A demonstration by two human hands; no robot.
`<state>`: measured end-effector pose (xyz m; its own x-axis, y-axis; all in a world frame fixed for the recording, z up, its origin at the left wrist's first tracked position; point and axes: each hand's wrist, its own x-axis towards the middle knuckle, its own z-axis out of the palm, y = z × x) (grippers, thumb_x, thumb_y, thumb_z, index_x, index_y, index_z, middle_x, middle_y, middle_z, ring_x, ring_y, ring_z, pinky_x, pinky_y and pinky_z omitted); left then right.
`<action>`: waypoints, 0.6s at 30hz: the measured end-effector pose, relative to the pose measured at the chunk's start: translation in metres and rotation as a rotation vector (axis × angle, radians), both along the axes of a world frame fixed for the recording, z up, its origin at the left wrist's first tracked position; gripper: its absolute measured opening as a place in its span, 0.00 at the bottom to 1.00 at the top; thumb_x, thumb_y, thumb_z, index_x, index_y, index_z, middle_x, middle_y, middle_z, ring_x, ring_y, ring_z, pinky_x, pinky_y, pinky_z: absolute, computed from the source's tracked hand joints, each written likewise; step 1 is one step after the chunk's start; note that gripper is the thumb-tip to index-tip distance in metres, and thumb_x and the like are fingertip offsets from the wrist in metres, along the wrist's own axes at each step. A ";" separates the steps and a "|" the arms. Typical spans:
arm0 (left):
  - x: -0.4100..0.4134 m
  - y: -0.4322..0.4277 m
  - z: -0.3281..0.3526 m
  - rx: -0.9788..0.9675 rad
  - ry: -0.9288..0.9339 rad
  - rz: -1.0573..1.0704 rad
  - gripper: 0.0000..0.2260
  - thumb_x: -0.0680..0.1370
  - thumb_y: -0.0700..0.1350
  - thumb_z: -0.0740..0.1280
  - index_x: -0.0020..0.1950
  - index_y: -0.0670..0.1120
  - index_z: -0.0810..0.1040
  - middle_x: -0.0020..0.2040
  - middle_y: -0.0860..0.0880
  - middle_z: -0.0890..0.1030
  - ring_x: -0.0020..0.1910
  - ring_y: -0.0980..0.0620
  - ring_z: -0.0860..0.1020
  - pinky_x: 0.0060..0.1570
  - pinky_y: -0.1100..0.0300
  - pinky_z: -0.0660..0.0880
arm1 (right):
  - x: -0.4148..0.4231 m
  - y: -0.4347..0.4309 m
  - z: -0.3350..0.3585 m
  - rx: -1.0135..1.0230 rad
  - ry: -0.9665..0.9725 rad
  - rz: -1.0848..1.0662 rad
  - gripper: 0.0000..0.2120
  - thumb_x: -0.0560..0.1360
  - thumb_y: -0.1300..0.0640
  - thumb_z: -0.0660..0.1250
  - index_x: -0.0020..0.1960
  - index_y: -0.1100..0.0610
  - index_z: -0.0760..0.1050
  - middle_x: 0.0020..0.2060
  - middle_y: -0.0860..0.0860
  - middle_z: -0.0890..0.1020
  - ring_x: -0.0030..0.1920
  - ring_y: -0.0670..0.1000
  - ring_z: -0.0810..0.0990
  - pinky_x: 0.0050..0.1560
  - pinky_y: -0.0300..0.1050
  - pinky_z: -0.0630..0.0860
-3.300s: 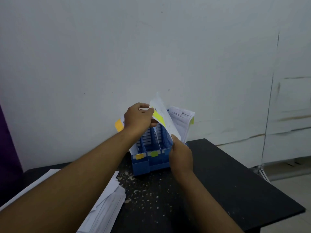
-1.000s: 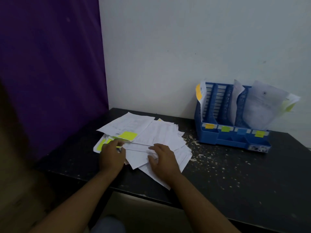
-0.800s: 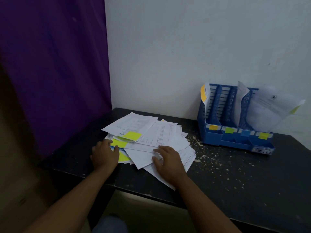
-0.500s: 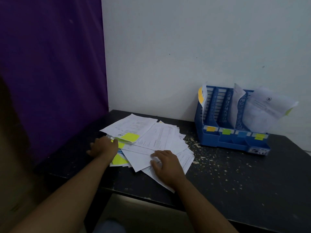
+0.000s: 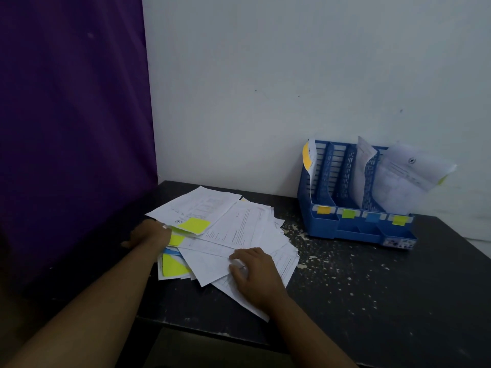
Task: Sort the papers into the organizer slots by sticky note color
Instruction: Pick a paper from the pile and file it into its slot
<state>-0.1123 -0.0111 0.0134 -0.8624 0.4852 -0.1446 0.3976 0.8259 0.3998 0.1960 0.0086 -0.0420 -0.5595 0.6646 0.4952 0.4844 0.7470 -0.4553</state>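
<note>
- Left hand, in the head view, was set against the left edge of the paper pile, fingers bent toward the sheets carrying notes; probably placed there to lift or fan that edge so colours could be read. Whether a sheet was actually pinched could not be told.
- Right hand was laid on the near right part of the pile, fingers loosely bent, nothing gripped; judged to be pinning the loose sheets so they would not slide while the other side was worked.
- Pile was spread fanned on the black table, near the left corner by the purple curtain; notes were left exposed by the fanning: a yellow-green note on the top sheet, a yellow note just beside the left fingertips, a larger yellow-green note lower down, a blue strip between them.
- Blue organizer was stood against the white wall, well apart from the pile, to its right; slots were tagged in front with orange, green, blue and yellow labels, so each paper could be matched.
- Sheets were seen upright in three slots: an orange-tagged sheet in the leftmost, one sheet in the third, a leaning sheet in the rightmost. The green slot looked empty.
- Step judged: the next paper was being picked; most of the sorting was left to do.
- Pale flecks were scattered on the table between pile and organizer.
</note>
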 end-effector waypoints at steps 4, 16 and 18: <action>0.008 -0.003 -0.001 0.031 0.077 0.069 0.20 0.81 0.56 0.70 0.63 0.41 0.80 0.64 0.38 0.80 0.65 0.37 0.77 0.72 0.39 0.65 | 0.000 0.002 0.000 -0.015 0.030 -0.012 0.14 0.79 0.43 0.62 0.58 0.46 0.81 0.55 0.37 0.82 0.60 0.42 0.76 0.63 0.51 0.73; 0.006 -0.022 0.036 0.467 0.469 -0.088 0.11 0.83 0.47 0.65 0.45 0.49 0.85 0.41 0.43 0.84 0.40 0.41 0.77 0.51 0.49 0.68 | 0.004 -0.004 0.006 0.039 0.126 -0.110 0.07 0.77 0.49 0.66 0.52 0.45 0.81 0.49 0.37 0.82 0.54 0.41 0.75 0.57 0.48 0.74; 0.007 -0.025 0.054 0.633 0.412 -0.114 0.11 0.84 0.46 0.62 0.47 0.47 0.82 0.43 0.40 0.84 0.43 0.37 0.80 0.50 0.47 0.75 | 0.005 -0.006 0.008 0.052 0.124 -0.130 0.07 0.77 0.49 0.65 0.52 0.45 0.81 0.50 0.37 0.82 0.54 0.42 0.75 0.57 0.48 0.74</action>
